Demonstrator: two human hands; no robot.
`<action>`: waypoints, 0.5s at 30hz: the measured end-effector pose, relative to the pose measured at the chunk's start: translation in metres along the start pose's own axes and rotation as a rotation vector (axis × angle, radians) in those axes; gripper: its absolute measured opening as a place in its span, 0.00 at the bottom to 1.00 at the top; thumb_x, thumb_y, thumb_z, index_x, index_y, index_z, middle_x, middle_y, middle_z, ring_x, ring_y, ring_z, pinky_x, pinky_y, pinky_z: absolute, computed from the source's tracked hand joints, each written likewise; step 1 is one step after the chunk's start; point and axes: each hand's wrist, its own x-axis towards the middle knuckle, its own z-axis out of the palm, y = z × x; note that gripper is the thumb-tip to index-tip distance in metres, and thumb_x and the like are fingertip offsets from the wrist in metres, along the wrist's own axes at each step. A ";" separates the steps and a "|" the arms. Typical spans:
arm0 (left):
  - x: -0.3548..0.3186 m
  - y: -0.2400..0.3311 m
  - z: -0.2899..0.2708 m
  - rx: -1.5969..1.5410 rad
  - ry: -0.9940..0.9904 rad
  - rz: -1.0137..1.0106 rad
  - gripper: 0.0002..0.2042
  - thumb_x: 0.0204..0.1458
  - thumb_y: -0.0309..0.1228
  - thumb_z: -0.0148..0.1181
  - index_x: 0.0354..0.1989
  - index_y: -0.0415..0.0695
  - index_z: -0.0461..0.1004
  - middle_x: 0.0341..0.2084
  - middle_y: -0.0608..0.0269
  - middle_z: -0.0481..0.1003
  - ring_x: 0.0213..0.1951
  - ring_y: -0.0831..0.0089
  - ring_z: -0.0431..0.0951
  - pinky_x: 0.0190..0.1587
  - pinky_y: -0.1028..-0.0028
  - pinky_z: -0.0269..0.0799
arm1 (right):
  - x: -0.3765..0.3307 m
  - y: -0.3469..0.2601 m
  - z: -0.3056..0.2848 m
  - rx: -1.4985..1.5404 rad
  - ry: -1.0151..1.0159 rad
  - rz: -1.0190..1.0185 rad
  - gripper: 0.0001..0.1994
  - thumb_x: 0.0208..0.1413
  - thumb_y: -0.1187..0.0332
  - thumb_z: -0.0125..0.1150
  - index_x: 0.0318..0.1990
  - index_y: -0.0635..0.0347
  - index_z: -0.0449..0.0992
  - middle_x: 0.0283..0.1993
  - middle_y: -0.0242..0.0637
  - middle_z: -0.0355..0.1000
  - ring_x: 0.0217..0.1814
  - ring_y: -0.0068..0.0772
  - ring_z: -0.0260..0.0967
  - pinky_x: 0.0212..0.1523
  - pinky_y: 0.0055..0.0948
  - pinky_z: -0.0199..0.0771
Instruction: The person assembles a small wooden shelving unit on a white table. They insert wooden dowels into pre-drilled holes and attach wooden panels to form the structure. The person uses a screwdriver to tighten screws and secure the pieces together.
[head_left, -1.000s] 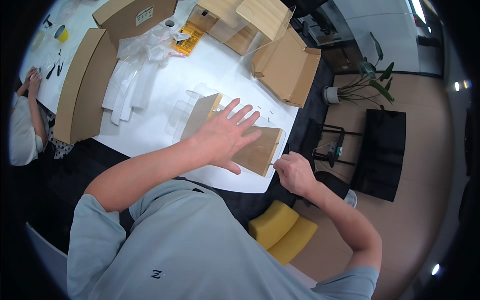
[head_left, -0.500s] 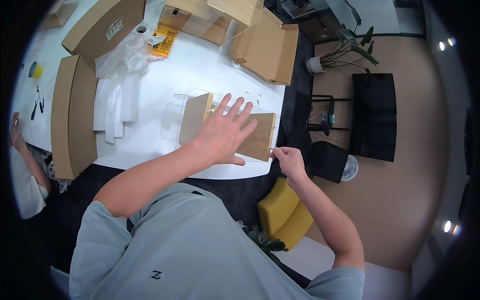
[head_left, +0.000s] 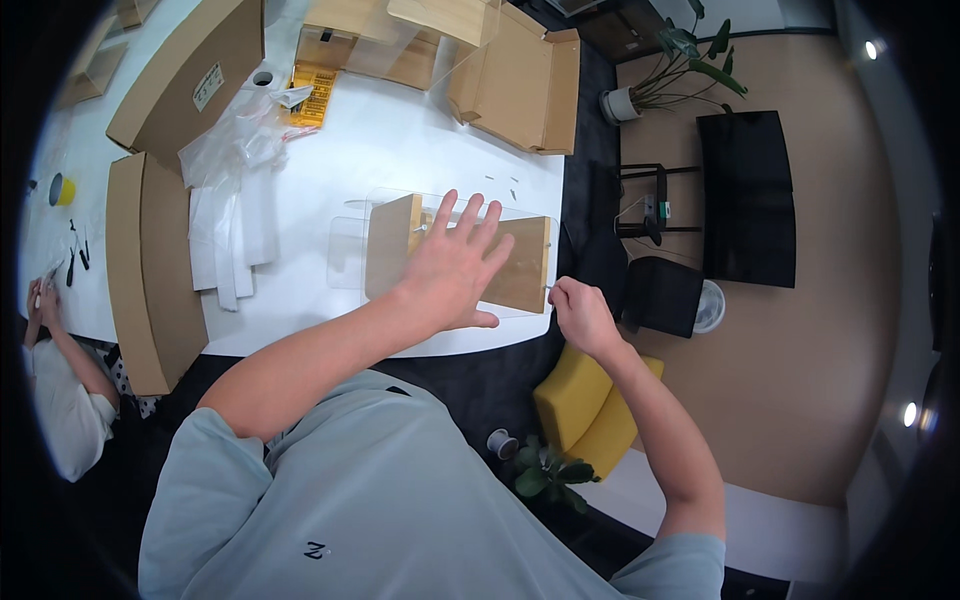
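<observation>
A small wooden box (head_left: 520, 262) with a clear plastic panel (head_left: 345, 250) lies near the front edge of the white table (head_left: 400, 140). My left hand (head_left: 450, 268) presses flat on top of the wooden box with fingers spread. My right hand (head_left: 580, 312) is closed at the box's right end, pinching a thin tool or screw against that end; the item is too small to identify.
Flat cardboard boxes (head_left: 150, 270) lie left and far across the table (head_left: 520, 80), with plastic bags (head_left: 235, 190) and a yellow leaflet (head_left: 315, 95). Another person (head_left: 60, 400) sits at the left. A yellow stool (head_left: 590, 415), black chair (head_left: 665, 295) and potted plant (head_left: 690, 60) stand to the right.
The view has shifted, so the table and box sit more upright in the picture. Both hands keep their places on the box; the right hand stays at its right end.
</observation>
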 end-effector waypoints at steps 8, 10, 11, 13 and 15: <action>0.000 0.001 0.000 0.001 -0.015 0.002 0.50 0.51 0.73 0.60 0.76 0.49 0.64 0.77 0.43 0.55 0.79 0.45 0.50 0.79 0.39 0.38 | 0.010 -0.024 0.009 0.702 -0.046 0.709 0.11 0.67 0.71 0.52 0.32 0.66 0.75 0.19 0.31 0.63 0.16 0.25 0.58 0.18 0.32 0.54; -0.001 0.001 0.000 0.006 -0.016 -0.002 0.50 0.51 0.73 0.59 0.76 0.50 0.64 0.78 0.43 0.55 0.79 0.45 0.50 0.79 0.39 0.38 | 0.008 -0.031 0.014 1.035 0.050 0.871 0.09 0.68 0.72 0.52 0.34 0.64 0.73 0.20 0.22 0.55 0.16 0.15 0.47 0.16 0.26 0.43; -0.001 0.001 0.000 0.007 -0.018 -0.004 0.50 0.52 0.73 0.59 0.76 0.50 0.63 0.78 0.43 0.55 0.79 0.45 0.50 0.79 0.40 0.38 | 0.007 -0.033 0.014 1.045 0.058 0.884 0.09 0.68 0.71 0.52 0.34 0.63 0.73 0.21 0.22 0.54 0.16 0.15 0.46 0.16 0.26 0.43; -0.001 0.002 -0.001 0.010 -0.019 -0.005 0.50 0.52 0.73 0.59 0.77 0.50 0.63 0.78 0.43 0.54 0.79 0.45 0.50 0.79 0.40 0.38 | 0.007 -0.033 0.016 1.070 0.071 0.902 0.08 0.69 0.71 0.51 0.36 0.63 0.71 0.21 0.22 0.53 0.15 0.16 0.45 0.17 0.26 0.42; -0.003 0.003 -0.001 0.015 -0.018 0.000 0.50 0.52 0.73 0.58 0.77 0.50 0.63 0.78 0.43 0.54 0.79 0.45 0.50 0.79 0.40 0.38 | 0.007 -0.037 0.010 1.030 0.042 0.910 0.09 0.69 0.70 0.51 0.36 0.63 0.72 0.20 0.22 0.53 0.16 0.17 0.47 0.17 0.26 0.44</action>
